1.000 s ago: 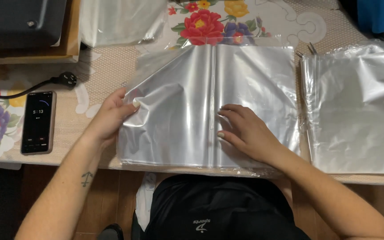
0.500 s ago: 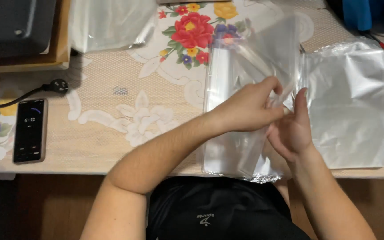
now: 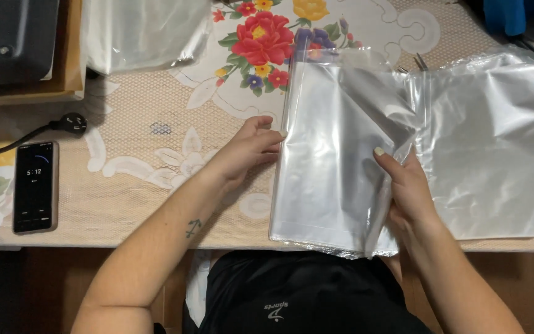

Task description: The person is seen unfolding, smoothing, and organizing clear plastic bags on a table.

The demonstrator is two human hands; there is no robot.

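The left hand (image 3: 242, 154) rests its fingers flat against the left edge of a clear plastic bag (image 3: 335, 161) lying on the tabletop (image 3: 143, 185), seemingly to steady it, while the right hand (image 3: 406, 192) pinches the bag's right edge between thumb and fingers, lifting a fold. Just to the right lies a stack of similar clear bags (image 3: 489, 142), overlapped by the raised fold; another clear sheet pile (image 3: 137, 31) sits at the far left. A dark rectangular phone (image 3: 35, 185) lies flat, screen up, near the front left edge.
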